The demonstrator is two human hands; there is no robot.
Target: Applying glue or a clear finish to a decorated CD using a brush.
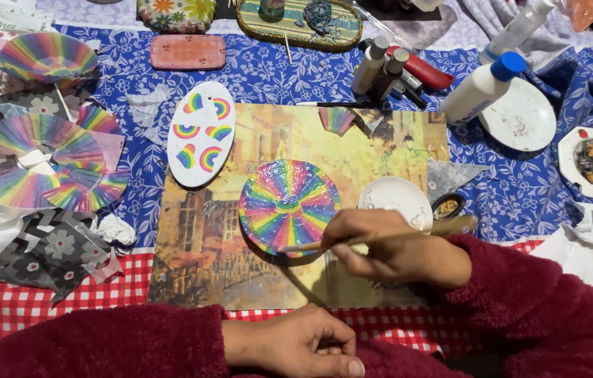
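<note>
My round disc (288, 206) is covered in rainbow stripes fanning out from its centre, sitting mid placemat (205, 266). My right hand (394, 248) fingers pinch a brush (373, 238) at its lower edge; left hand (296, 343) is curled closed, empty, below the placemat.

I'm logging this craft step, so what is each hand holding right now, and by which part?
The right hand holds a thin wooden brush around mid-handle, tip on the rainbow-striped round disc. The left hand rests curled, holding nothing visible.
</note>
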